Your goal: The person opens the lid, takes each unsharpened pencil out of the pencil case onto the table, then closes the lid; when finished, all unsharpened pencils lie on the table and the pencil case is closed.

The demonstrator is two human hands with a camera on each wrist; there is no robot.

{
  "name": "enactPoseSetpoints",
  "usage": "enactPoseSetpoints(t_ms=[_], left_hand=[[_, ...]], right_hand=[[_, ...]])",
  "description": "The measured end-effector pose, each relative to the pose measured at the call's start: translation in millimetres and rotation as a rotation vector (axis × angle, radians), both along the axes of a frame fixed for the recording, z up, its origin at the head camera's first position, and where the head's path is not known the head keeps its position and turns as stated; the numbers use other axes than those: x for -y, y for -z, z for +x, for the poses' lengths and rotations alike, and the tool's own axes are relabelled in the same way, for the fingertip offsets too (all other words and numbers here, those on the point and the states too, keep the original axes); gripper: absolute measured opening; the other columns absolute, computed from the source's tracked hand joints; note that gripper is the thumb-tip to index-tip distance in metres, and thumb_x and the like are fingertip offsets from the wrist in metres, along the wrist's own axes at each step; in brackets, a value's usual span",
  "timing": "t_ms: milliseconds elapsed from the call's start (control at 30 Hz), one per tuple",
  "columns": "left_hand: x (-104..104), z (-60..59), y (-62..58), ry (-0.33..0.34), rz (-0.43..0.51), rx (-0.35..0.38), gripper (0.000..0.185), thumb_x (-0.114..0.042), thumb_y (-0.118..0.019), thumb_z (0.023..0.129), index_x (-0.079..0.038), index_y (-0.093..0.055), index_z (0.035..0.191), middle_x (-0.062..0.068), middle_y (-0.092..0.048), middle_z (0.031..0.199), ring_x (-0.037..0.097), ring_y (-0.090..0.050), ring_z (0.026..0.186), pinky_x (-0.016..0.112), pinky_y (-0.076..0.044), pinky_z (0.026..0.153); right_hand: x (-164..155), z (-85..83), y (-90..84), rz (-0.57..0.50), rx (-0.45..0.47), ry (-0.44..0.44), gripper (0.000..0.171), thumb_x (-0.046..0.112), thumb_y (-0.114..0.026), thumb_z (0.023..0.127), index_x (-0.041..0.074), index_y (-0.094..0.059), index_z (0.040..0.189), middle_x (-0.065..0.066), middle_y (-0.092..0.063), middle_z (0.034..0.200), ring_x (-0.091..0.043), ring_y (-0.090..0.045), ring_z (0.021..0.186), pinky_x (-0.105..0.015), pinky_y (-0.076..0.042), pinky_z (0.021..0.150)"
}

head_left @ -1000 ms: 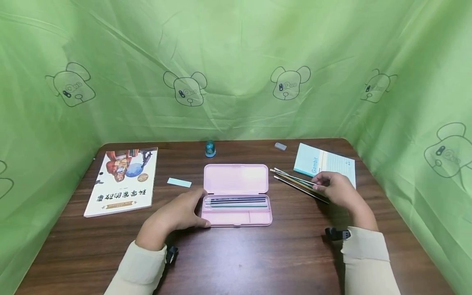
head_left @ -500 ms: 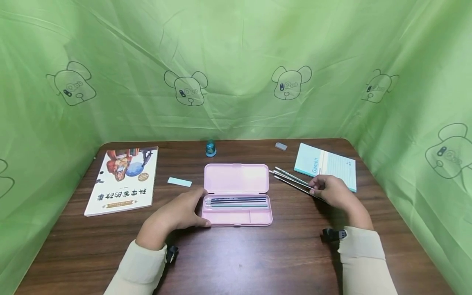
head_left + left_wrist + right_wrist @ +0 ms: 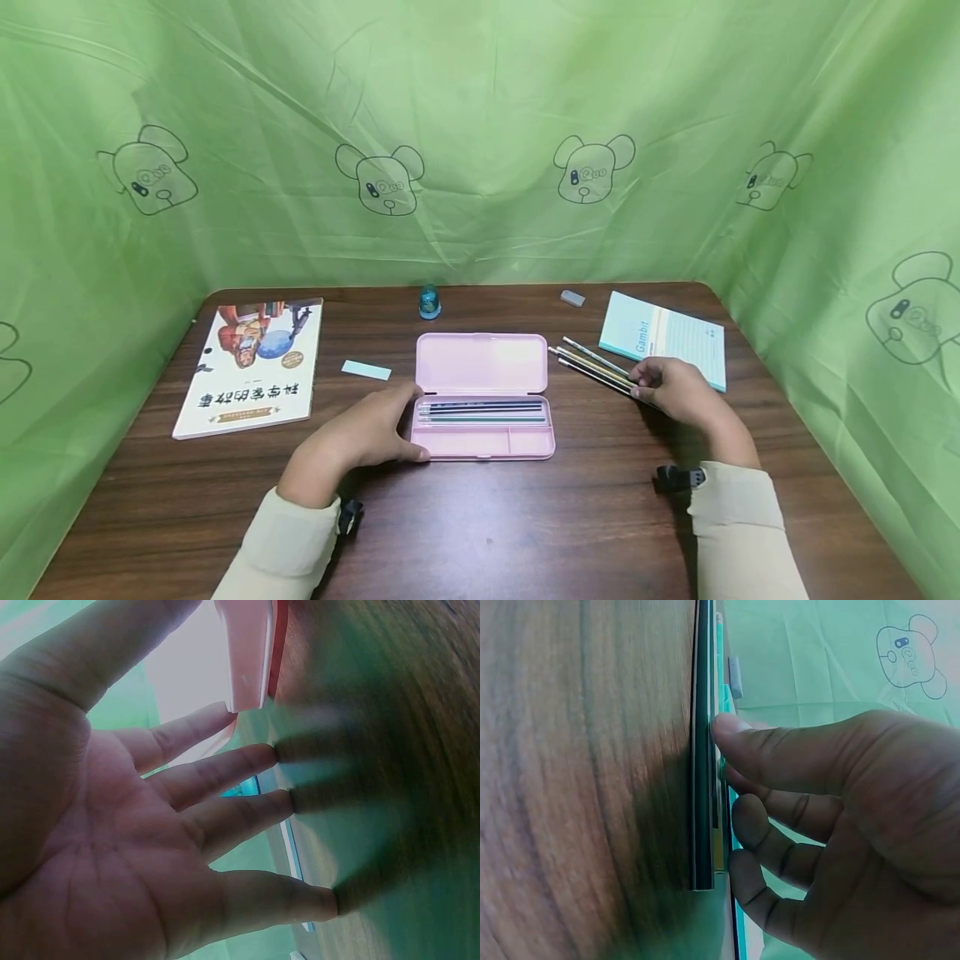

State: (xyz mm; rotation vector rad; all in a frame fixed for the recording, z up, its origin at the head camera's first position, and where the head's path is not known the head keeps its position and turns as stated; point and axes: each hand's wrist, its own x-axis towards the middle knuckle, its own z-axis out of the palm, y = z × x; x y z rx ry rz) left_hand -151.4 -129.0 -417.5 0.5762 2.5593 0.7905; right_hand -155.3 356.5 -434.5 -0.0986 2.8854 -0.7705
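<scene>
The pink pencil case (image 3: 480, 363) lies with its lid raised and several pencils (image 3: 480, 407) in its long compartment. My left hand (image 3: 367, 427) spans the case's left end, thumb at the front corner and index finger near the hinge. The left wrist view shows its fingers extended, their tips at the table beside the case (image 3: 249, 656). Right of the case, a small bundle of loose pencils (image 3: 594, 372) lies slanted. With thumb and index finger, my right hand (image 3: 678, 390) pinches at their near ends; its other fingers curl beside the pencils (image 3: 703, 787).
A light blue notebook (image 3: 686, 337) lies behind the right hand, with a grey eraser (image 3: 572, 298) to its left. At the back stands a blue-green sharpener (image 3: 429, 302). A pale blue strip (image 3: 367, 369) and a picture-covered book (image 3: 251, 379) lie left. Green curtain (image 3: 480, 225) surrounds the table.
My right hand has shifted slightly left and toward the pencils. The loose pencils have moved among themselves, with a light one now spread apart on the far side. The left hand stays put.
</scene>
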Motion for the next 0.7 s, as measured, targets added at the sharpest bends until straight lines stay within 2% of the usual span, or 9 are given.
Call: enactPoseSetpoints(t_ms=[233, 400, 533, 700], left_hand=[[1.0, 0.7, 0.3, -0.003, 0.005, 0.003, 0.082, -0.033, -0.103, 0.080, -0.002, -0.060, 0.143, 0.011, -0.072, 0.129, 0.027, -0.067, 0.120, 0.052, -0.054, 0.114], [1.3, 0.6, 0.3, -0.009, 0.003, 0.006, 0.083, -0.033, -0.103, 0.081, -0.002, -0.060, 0.145, 0.014, -0.070, 0.135, 0.028, -0.067, 0.124, 0.053, -0.053, 0.117], [1.1, 0.6, -0.3, -0.004, 0.003, -0.001, 0.083, -0.033, -0.102, 0.081, -0.001, -0.060, 0.145, 0.014, -0.070, 0.136, 0.029, -0.066, 0.125, 0.053, -0.052, 0.117], [0.0, 0.5, -0.9, -0.003, 0.001, -0.001, 0.082, -0.032, -0.102, 0.081, -0.001, -0.060, 0.144, 0.013, -0.071, 0.133, 0.028, -0.067, 0.122, 0.052, -0.053, 0.115]], right_hand=[[8.1, -0.4, -6.1, -0.011, -0.028, -0.010, 0.008, 0.011, -0.080, 0.103, 0.007, -0.078, 0.110, -0.003, -0.077, 0.096, -0.016, -0.067, 0.091, -0.042, -0.053, 0.087], [36.3, -0.9, -18.8, -0.063, -0.041, -0.039, 0.008, 0.010, -0.080, 0.102, 0.006, -0.078, 0.109, -0.003, -0.076, 0.095, -0.016, -0.065, 0.091, -0.040, -0.053, 0.085], [69.2, 1.3, -25.4, -0.095, -0.074, -0.126, 0.010, 0.008, -0.082, 0.100, 0.006, -0.078, 0.109, -0.001, -0.076, 0.095, -0.016, -0.065, 0.091, -0.038, -0.055, 0.084], [117.0, 8.0, -23.3, -0.103, -0.067, -0.275, 0.011, 0.007, -0.082, 0.100, 0.009, -0.080, 0.111, 0.001, -0.078, 0.100, -0.013, -0.069, 0.095, -0.040, -0.060, 0.089]])
